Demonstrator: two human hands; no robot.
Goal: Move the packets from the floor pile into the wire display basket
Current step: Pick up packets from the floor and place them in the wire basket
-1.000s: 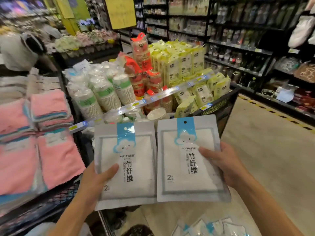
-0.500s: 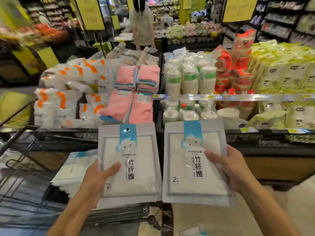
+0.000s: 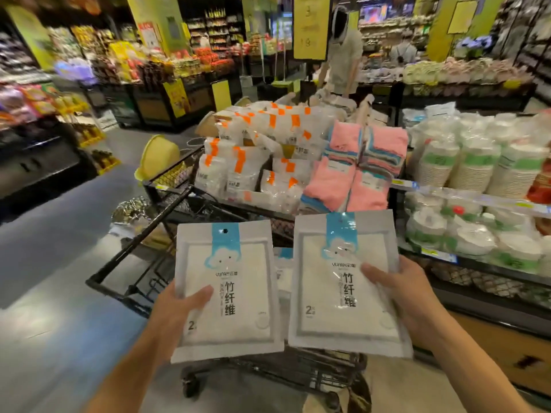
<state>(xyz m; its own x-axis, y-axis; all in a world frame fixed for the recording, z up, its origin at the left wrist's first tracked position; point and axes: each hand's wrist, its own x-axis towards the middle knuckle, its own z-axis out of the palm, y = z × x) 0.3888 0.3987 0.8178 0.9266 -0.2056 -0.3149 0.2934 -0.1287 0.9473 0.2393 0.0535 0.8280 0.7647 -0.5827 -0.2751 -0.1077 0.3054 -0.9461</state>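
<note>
I hold two flat white packets with blue cloud tops and black characters, side by side at chest height. My left hand (image 3: 176, 308) grips the left packet (image 3: 229, 281) at its lower left edge, thumb on its face. My right hand (image 3: 399, 296) grips the right packet (image 3: 331, 281) at its right edge, thumb across the print. Both hang above a black wire display basket (image 3: 140, 231) on wheels. Between the two packets I see more white packets (image 3: 283, 272) lying in that basket. The floor pile is out of view.
Behind the basket stand bins with orange-marked white packs (image 3: 253, 150), pink cloths (image 3: 357, 174) and stacked paper cups (image 3: 477, 165). A yellow basin (image 3: 158, 156) leans on the bin's left. Grey floor (image 3: 53, 263) lies to the left. A person (image 3: 343, 52) stands far back.
My view has swung left, from the cup and cloth shelves to the wire basket and the aisle. Both hands keep the same hold on the two packets.
</note>
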